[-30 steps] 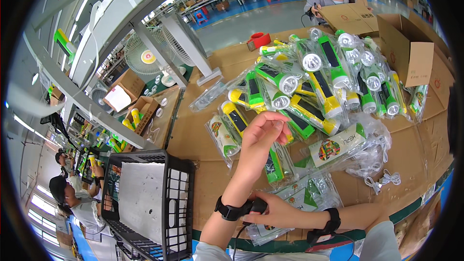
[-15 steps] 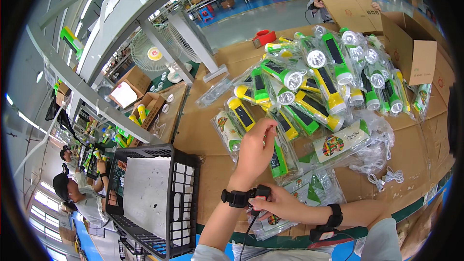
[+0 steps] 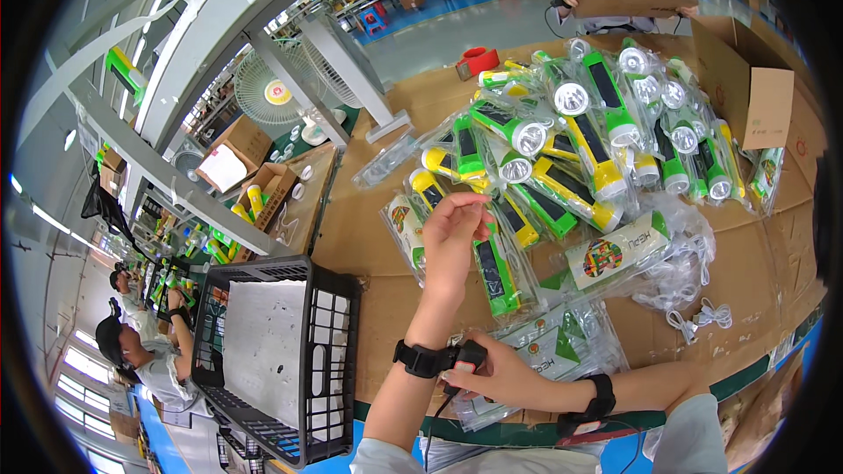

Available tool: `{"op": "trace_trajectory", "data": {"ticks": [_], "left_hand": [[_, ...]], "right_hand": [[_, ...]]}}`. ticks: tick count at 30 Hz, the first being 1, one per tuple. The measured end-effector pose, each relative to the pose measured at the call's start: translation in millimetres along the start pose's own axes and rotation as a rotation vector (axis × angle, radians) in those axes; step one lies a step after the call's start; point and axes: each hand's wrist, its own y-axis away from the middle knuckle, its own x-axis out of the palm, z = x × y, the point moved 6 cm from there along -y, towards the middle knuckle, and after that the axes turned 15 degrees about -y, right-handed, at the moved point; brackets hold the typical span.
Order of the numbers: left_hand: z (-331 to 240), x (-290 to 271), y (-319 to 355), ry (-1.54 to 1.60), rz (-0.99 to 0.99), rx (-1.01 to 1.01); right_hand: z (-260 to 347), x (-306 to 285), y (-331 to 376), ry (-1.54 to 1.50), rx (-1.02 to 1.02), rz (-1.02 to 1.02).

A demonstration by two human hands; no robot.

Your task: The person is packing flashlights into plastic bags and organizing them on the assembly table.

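Note:
My left hand (image 3: 454,233) hovers over the front of a heap of bagged flashlights, its fingers half curled and holding nothing. A black wrist strap (image 3: 423,358) circles that forearm. My right hand (image 3: 502,370) crosses over from the right and grips the small black and red device (image 3: 468,357) on this strap. Just beyond the left hand lies a green and yellow flashlight (image 3: 498,272) with a dark panel, inside a clear bag. Flat printed plastic bags (image 3: 562,351) lie beneath and beside my right hand.
Left of my arms stands a black plastic crate (image 3: 332,360). Coiled white cables (image 3: 700,320) and a crumpled clear bag (image 3: 672,272) lie to the right. A cardboard box (image 3: 768,110) and red tape ring (image 3: 479,63) are further back. Across the table, a person holds a cardboard piece (image 3: 634,2).
My left hand has shifted slightly left and its fingers have loosened. My right hand stays at the wrist device. Across the table, the person has tilted the cardboard piece flatter.

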Motion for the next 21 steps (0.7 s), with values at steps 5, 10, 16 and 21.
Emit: {"op": "trace_trajectory", "data": {"ticks": [5,10,16,21], "left_hand": [[-2,6,-2,-0.067,0.028,0.035],[0,4,-4,-0.027,0.061,-0.039],[15,1,-5,0.091,0.108,-0.172],[4,2,2,0.104,0.13,-0.159]], "right_hand": [[-6,-4,-4,-0.079,0.061,0.011],[-5,-1,-6,-0.039,0.048,0.086],[9,7,-5,-0.01,0.024,0.101],[49,-3,-7,0.321,-0.26,0.042]]}}
